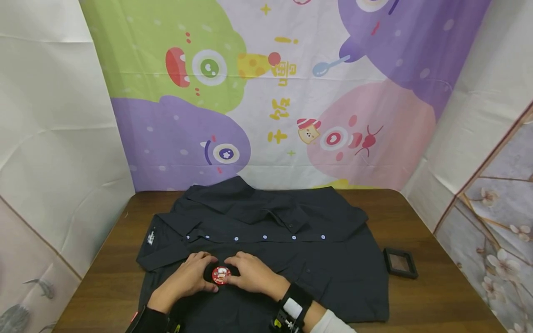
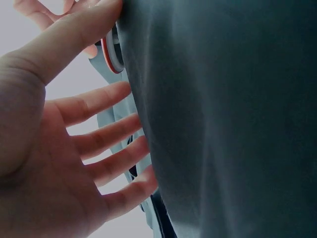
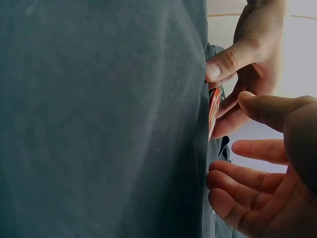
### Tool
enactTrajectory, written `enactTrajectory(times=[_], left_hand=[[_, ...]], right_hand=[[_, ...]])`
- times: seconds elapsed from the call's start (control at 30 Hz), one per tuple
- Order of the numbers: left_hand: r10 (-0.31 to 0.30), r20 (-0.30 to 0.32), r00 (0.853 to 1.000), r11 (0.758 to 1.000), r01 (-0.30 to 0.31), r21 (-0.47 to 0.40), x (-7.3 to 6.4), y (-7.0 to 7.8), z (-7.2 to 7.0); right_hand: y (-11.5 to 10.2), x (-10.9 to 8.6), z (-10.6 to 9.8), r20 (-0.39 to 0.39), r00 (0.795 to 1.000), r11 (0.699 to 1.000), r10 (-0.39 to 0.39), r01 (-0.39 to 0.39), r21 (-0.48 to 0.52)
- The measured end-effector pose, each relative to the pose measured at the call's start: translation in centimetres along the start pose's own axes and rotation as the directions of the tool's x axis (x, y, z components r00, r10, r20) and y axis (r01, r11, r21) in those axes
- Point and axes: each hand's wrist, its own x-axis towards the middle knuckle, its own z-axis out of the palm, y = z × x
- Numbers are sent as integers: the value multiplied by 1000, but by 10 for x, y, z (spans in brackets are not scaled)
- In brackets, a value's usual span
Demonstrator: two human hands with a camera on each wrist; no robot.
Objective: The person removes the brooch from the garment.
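Observation:
A round red-and-white badge (image 1: pixel 221 275) lies on the front of a dark button-up shirt (image 1: pixel 341 277) spread over the table. In the left wrist view the badge (image 2: pixel 113 53) appears almost edge-on, and it is partly hidden behind the thumb. My left hand (image 1: pixel 192 274) is at the badge's left side, its fingertips resting on the cloth. On the other side is my right hand (image 1: pixel 251 274), with its thumb at the badge's right edge. Loosely spread fingers (image 3: pixel 247 181) show in the right wrist view, gripping nothing.
A small black square frame (image 1: pixel 400 263) lies on the brown wooden table (image 1: pixel 96 286), right of the shirt. White buttons (image 1: pixel 264 237) run across the shirt. A cartoon-printed cloth (image 1: pixel 275 101) hangs behind the table, with pale sheets at both sides.

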Motion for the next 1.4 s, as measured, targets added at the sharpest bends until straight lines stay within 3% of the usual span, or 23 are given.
enactTrajectory(times=[0.6, 0.77, 1.07, 1.4], left_hand=[[10, 9, 1000, 1000, -10, 21, -3, 0, 2], [28, -3, 1000, 999, -28, 45, -3, 0, 5], [9, 8, 1000, 999, -10, 45, -4, 2, 5], [9, 6, 1000, 999, -9, 53, -2, 1, 5]], right_hand=[[-5, 2, 8, 29, 1000, 999, -13, 12, 34], [-7, 2, 9, 24, 1000, 1000, -12, 11, 27], [-7, 5, 14, 20, 1000, 1000, -4, 4, 15], [-9, 8, 14, -16, 999, 999, -41, 41, -13]])
